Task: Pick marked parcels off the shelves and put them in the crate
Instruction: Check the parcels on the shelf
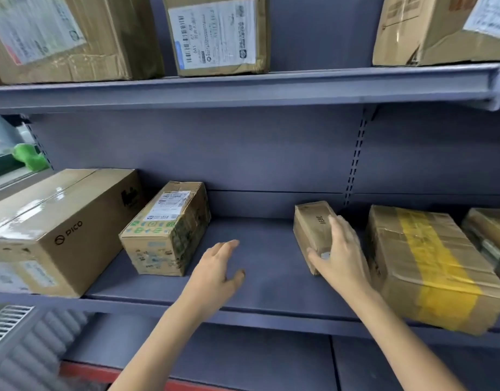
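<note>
A small brown cardboard parcel [313,227] with black print lies on the middle shelf [260,277], right of centre. My right hand [341,255] wraps over its near right end, thumb on the front face, fingers on top. My left hand [217,269] hovers open above the bare shelf board to the left of that parcel, touching nothing. A labelled parcel [167,230] with green print sits further left. No crate is visible.
A large PICO carton [60,232] fills the shelf's left end. A parcel with yellow tape [432,266] lies right beside my right hand, another parcel [491,232] behind it. The upper shelf [243,88] carries three labelled cartons. A grey ribbed object [29,351] is at lower left.
</note>
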### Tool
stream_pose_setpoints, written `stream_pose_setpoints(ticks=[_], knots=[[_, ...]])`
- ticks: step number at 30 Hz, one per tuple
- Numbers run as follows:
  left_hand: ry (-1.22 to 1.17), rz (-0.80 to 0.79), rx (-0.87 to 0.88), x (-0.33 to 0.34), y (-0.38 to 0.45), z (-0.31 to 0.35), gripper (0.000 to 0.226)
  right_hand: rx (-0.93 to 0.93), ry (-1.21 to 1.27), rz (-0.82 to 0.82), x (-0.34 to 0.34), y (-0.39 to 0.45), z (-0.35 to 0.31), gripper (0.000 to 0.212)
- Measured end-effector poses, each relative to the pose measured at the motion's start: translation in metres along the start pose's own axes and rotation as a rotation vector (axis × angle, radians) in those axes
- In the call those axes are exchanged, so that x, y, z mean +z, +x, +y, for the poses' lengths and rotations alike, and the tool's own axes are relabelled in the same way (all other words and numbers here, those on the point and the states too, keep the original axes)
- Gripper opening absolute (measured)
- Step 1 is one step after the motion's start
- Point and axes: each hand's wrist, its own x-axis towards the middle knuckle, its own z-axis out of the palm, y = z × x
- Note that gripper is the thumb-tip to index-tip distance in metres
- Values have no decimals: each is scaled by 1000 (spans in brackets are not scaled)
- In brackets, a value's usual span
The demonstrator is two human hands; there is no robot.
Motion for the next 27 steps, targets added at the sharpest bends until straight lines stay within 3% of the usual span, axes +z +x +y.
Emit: stream_pose_setpoints(ticks=[6, 11, 15, 17, 22, 24, 27], knots=[[-33, -68, 48, 25, 35, -5, 56, 320, -65, -10, 17, 23, 31, 118], [-100, -78, 72, 26, 57, -16, 55, 448, 76, -22, 31, 35, 34, 114], [-183, -86, 103, 27, 67, -18, 55, 306, 111, 95, 37, 32, 14, 99], [-274, -91, 73, 27, 71, -17, 55, 188, 97, 131, 41, 24, -5, 103], [-853, -141, -170, 24, 75, -13, 37, -75, 202, 116, 57, -6, -50, 108], [-1012, -81, -246, 22, 73, -18, 39, -133, 330, 79, 65, -15, -59, 97], [-1131, -48, -244, 20, 66, -27, 63, -211, 452, 24, 72, -21, -58, 60]])
